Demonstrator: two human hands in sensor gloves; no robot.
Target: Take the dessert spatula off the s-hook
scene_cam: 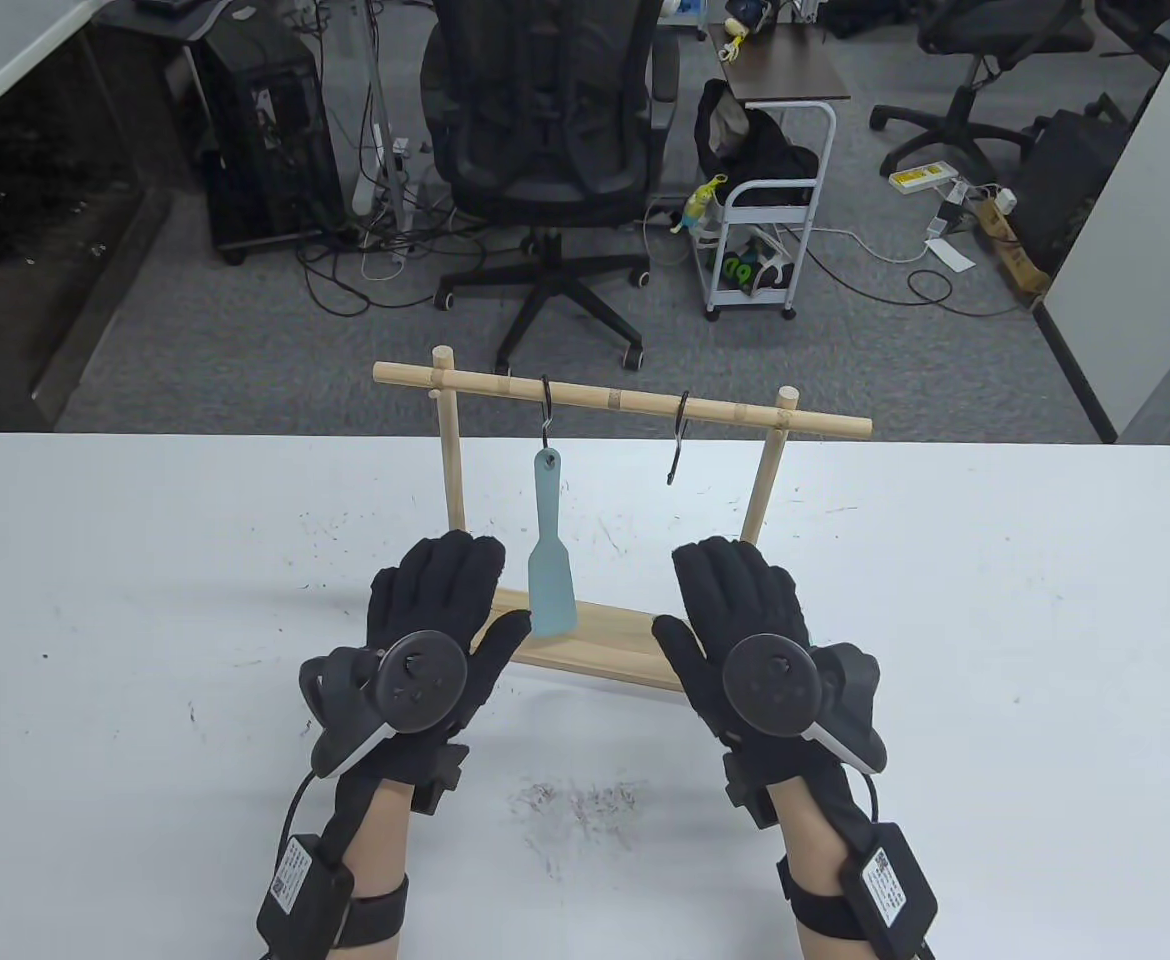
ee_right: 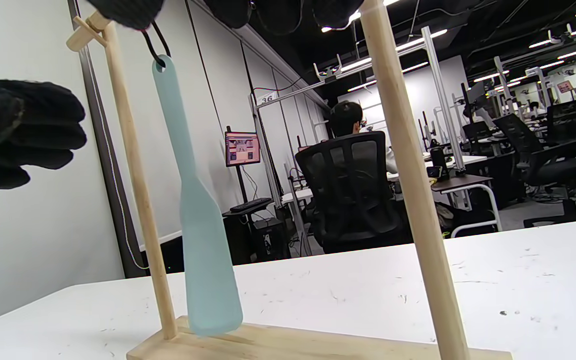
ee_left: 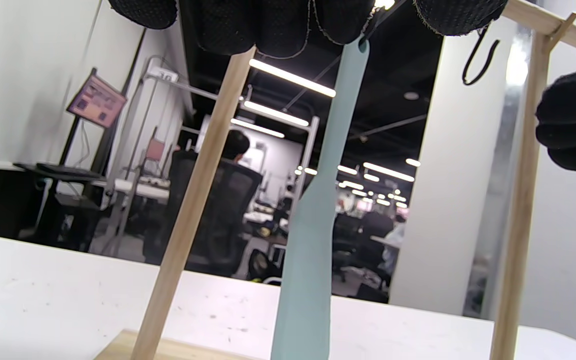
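Spatula (scene_cam: pixel 549 560) hangs by handle hole from left S-hook (scene_cam: pixel 547 410) on wooden rack (scene_cam: pixel 625 402), blade just above rack base. Second hook (scene_cam: pixel 680 440) bare, to right. Left hand (scene_cam: pixel 435 640) and right hand (scene_cam: pixel 745 640) flat, fingers spread, palms down, either side of spatula, gripping nothing. Rack stands on white desk (scene_cam: pixel 145 600).
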